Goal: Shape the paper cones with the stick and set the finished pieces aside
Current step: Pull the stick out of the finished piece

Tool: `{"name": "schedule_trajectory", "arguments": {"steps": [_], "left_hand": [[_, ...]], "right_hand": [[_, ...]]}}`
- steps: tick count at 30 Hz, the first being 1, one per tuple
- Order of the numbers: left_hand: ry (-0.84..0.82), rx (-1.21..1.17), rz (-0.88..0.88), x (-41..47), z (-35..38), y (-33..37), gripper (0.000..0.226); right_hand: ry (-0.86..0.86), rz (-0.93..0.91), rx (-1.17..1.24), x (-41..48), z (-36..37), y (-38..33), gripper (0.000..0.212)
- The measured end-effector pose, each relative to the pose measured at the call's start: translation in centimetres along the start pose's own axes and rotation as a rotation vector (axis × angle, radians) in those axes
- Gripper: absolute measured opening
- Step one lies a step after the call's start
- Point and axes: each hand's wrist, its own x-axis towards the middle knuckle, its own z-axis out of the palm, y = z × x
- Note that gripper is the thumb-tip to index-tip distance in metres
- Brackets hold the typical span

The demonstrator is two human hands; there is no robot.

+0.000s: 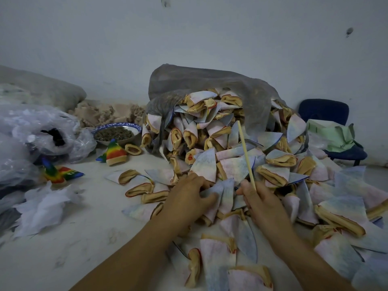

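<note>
A big heap of pale, flattened cones (220, 143) with tan rims spills out of a grey plastic bag (210, 85) across the white surface. My left hand (186, 198) grips one pale bluish cone (220, 192) at the front of the heap. My right hand (260, 200) holds a thin wooden stick (245, 152) that points up and away, its lower end inside my fist; the same hand's fingers touch the cone's right side. Rainbow-coloured cones (114, 153) (60, 173) lie to the left.
A blue-rimmed bowl (117, 133) of dark bits sits behind the rainbow cones. Clear plastic bags (37, 135) and white crumpled sheets (46, 204) fill the left side. A dark blue chair (327, 114) with green paper (331, 135) stands at the right by the wall.
</note>
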Motion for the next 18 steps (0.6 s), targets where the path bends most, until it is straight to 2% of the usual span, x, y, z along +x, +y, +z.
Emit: {"name": "schedule_trajectory", "arguments": {"steps": [3, 5, 7, 9, 11, 13, 16, 18], "left_hand": [[0.121, -0.23, -0.049, 0.2, -0.7, 0.2, 0.014], [0.184, -0.513, -0.152, 0.3, -1.3, 0.5, 0.015], [0.208, -0.782, -0.239, 0.3, -1.5, 1.0, 0.017], [0.184, -0.928, -0.293, 0.3, -1.3, 1.4, 0.018], [0.159, -0.932, -0.307, 0.3, -1.1, 1.7, 0.017], [0.159, -0.829, -0.285, 0.2, -0.9, 1.5, 0.014], [0.158, -0.62, -0.142, -0.2, -0.9, 1.5, 0.005], [0.111, -0.459, 0.01, -0.5, -0.9, 1.8, 0.025]], "right_hand": [[-0.042, -0.072, -0.012, 0.0, -0.1, 0.0, 0.05], [-0.071, -0.091, -0.033, 0.0, 0.0, -0.2, 0.041], [-0.118, -0.085, 0.001, -0.1, 0.3, -0.4, 0.023], [-0.184, -0.068, 0.08, -0.3, 0.6, -0.4, 0.023], [-0.232, -0.038, 0.129, -0.3, 0.9, -0.2, 0.031], [-0.248, -0.028, 0.125, -0.5, 1.1, -0.1, 0.032], [-0.21, -0.024, 0.128, -0.3, 0.9, 0.0, 0.016], [-0.164, -0.009, 0.139, -0.1, 0.7, 0.0, 0.01]]}}
